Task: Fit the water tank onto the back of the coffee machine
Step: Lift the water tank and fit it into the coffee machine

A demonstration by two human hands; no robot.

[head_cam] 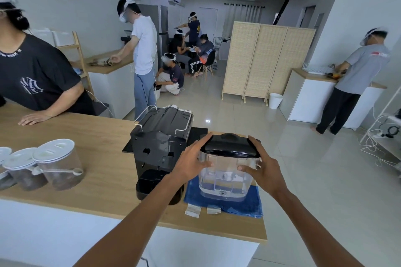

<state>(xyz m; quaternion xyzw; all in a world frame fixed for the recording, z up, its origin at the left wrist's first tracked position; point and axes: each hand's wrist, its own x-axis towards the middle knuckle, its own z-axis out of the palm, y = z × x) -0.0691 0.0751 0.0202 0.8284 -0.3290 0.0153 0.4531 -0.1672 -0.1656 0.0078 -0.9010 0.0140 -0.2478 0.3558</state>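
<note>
A: Where was the water tank?
B: Right of the coffee machine, at about 3 o'clock from it, just beside it, not mounted. Clear body, black lid on top. Its base was over the blue cloth on the worktop; couldn't tell if it was resting or lifted a bit.

A: Hands?
B: Both on the tank. Left hand at the tank's 9 o'clock side, its fingers curled up along the lid's left edge, thumb pressed on the clear wall. Right hand at the 3 o'clock side, its fingers wrapped over the lid's right edge, thumb flat across the front wall. So the tank sat between the two hands, clamped from both sides.

A: Machine orientation?
B: Black, its back panel with slots faced the camera, and a dark round foot stood at its 6 o'clock end. Wire rails on top.

A: Anything else on the worktop?
B: Three clear jars with white lids at 9 o'clock from the machine, well apart from it. Two small paper packets at the cloth's near edge. Another person's hand lay flat on the worktop at 10 o'clock.
</note>
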